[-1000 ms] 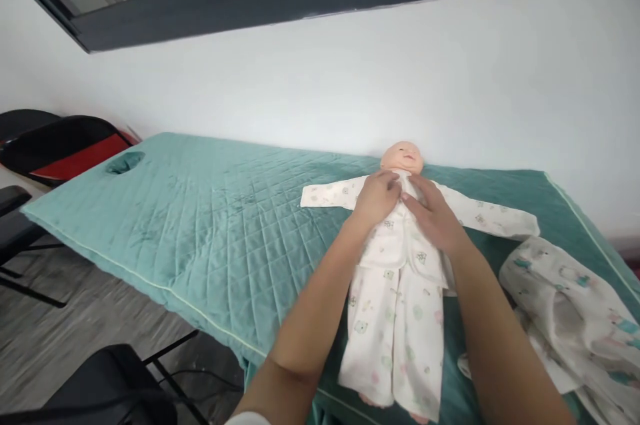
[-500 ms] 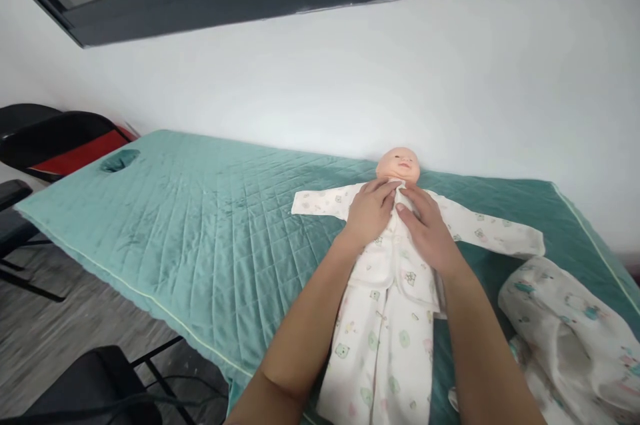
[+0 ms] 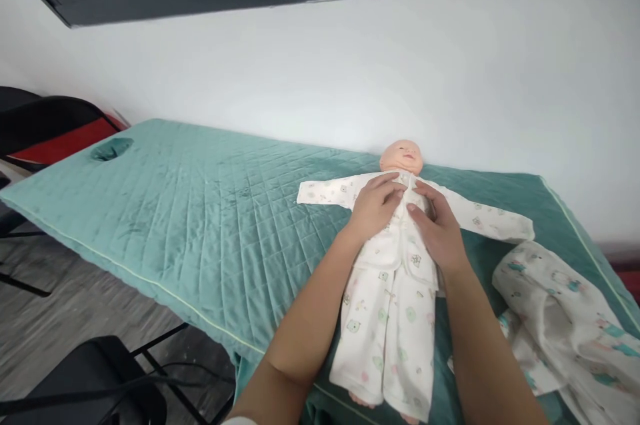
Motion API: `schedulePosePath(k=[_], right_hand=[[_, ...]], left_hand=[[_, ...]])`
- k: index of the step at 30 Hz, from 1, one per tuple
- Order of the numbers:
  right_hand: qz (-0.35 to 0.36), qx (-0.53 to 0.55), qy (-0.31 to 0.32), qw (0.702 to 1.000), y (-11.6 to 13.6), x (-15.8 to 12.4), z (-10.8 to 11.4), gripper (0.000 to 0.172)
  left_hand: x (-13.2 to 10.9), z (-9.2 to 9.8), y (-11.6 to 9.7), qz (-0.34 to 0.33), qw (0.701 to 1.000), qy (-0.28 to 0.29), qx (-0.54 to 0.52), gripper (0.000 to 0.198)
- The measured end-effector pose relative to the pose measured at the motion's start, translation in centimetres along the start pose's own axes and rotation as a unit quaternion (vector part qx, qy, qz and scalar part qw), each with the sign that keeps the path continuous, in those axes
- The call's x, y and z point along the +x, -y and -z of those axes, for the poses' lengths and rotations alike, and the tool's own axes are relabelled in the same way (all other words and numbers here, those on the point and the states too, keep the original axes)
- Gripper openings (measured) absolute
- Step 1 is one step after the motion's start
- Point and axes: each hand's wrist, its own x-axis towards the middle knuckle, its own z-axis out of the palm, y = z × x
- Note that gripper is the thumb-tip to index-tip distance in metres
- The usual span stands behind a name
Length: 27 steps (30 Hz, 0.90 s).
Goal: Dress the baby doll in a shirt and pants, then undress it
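Note:
A baby doll (image 3: 401,156) lies face up on a green quilted bed, its head near the wall. It wears a white printed baby jacket (image 3: 380,252) and matching pants (image 3: 385,338), with its feet just showing below. Both sleeves are spread out sideways. My left hand (image 3: 379,204) is on the chest, its bent fingers closed at the jacket's front edge. My right hand (image 3: 437,225) grips the other side of the front opening, with thumb and forefinger close to the edge. Exactly what the fingertips pinch is partly hidden.
A crumpled white printed cloth (image 3: 565,318) lies to the right on the green bed cover (image 3: 240,225). The bed has a face hole (image 3: 113,148) at its far left. Black chairs (image 3: 90,385) stand by its left side. Behind are a white wall and dark window frame.
The view has shifted, and the doll's feet now show below the pants. Both hands stay on the jacket's chest, their fingers slightly more bent and a little farther from the neck.

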Motion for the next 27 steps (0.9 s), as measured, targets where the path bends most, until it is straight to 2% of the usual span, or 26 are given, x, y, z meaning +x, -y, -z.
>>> schedulePosePath(k=[5, 11, 17, 22, 27], right_hand=[[0.028, -0.037, -0.007, 0.999, 0.62, -1.33, 0.02, 0.031], [0.069, -0.074, 0.004, 0.995, 0.75, -1.12, 0.05, 0.027], [0.047, -0.097, 0.021, 0.994, 1.07, -0.99, 0.14, 0.029], [0.047, -0.097, 0.027, 0.994, 1.03, -0.96, 0.15, 0.027], [0.063, -0.091, 0.027, 0.994, 0.85, -1.09, 0.10, 0.027]], left_hand=[[-0.58, 0.24, 0.26, 0.000, 1.000, 0.004, -0.015, 0.021], [-0.32, 0.17, 0.55, -0.008, 0.999, 0.000, -0.034, 0.023], [-0.38, 0.22, 0.33, 0.004, 0.999, -0.004, -0.053, 0.020], [-0.42, 0.01, 0.20, -0.001, 1.000, -0.020, -0.023, 0.014], [-0.36, -0.73, 0.20, -0.047, 0.997, -0.047, 0.038, 0.011]])
